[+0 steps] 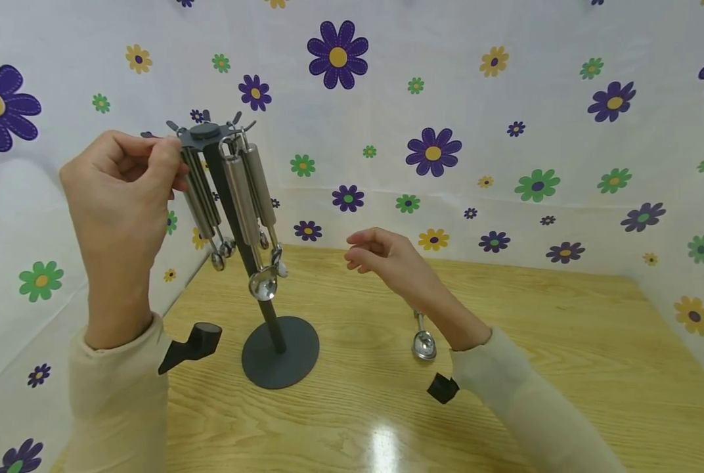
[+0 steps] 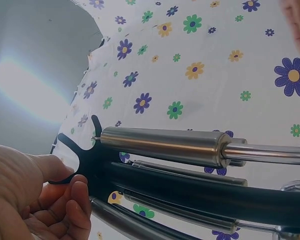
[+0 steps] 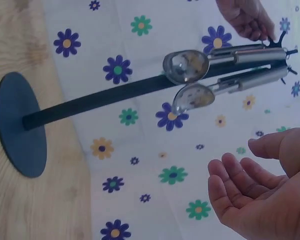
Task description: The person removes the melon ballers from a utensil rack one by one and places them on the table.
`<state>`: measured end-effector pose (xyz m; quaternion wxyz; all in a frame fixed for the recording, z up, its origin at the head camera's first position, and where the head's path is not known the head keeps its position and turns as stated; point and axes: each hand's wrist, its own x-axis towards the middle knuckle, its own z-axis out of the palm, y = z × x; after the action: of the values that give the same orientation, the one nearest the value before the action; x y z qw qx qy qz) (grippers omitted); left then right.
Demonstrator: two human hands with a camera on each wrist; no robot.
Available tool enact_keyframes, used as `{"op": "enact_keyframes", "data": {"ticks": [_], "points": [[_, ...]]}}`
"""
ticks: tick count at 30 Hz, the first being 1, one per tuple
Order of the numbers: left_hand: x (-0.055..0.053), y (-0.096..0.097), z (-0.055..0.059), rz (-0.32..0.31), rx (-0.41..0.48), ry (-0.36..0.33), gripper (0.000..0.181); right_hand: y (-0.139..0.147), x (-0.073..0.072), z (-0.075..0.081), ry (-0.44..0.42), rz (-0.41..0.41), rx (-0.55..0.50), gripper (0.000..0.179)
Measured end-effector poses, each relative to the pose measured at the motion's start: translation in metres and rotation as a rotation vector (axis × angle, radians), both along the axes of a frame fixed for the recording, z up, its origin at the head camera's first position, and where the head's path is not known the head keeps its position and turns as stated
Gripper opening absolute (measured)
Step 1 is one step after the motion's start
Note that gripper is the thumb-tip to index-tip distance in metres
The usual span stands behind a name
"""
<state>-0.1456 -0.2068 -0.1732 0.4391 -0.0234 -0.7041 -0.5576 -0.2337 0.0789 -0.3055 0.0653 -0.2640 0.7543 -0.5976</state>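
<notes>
With thumb and index finger, my left hand (image 1: 118, 180) pinches a hook (image 2: 61, 179) at the top of a dark utensil stand (image 1: 281, 368). Several metal ice cream scoops (image 1: 242, 200) hang by their handle ends from the stand's hooks, bowls down. The column leans in the head view. Over the table, right of the stand, my right hand (image 1: 390, 263) is held in the air, touching nothing. Its fingers (image 3: 240, 187) are loosely bent and the palm bare. Another scoop (image 1: 424, 345) lies on the table below the right wrist, its handle partly hidden by the forearm.
The wood-grain table (image 1: 352, 407) carries the stand's round base at its left part. A white cloth (image 1: 381, 118) printed with flowers hangs behind and at both sides. Black wrist mounts (image 1: 204, 340) stick out from both sleeves.
</notes>
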Motion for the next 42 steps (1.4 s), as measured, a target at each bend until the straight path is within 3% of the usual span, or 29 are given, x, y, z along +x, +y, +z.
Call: {"op": "enact_keyframes", "data": {"ticks": [7, 14, 24, 42], "points": [[0.001, 0.0, 0.001, 0.001, 0.001, -0.001, 0.008, -0.029, 0.021, 0.031, 0.046, 0.09, -0.118, 0.027], [0.001, 0.002, 0.001, -0.011, 0.017, 0.007, 0.008, -0.055, 0.032, 0.048, 0.078, 0.161, -0.233, 0.03], [0.001, 0.002, 0.0, 0.008, -0.003, 0.001, 0.01, -0.078, 0.04, 0.057, 0.117, 0.22, -0.273, 0.036], [0.002, 0.003, -0.003, -0.064, 0.094, 0.057, 0.012, -0.089, 0.046, 0.06, 0.089, 0.299, -0.262, 0.046]]}}
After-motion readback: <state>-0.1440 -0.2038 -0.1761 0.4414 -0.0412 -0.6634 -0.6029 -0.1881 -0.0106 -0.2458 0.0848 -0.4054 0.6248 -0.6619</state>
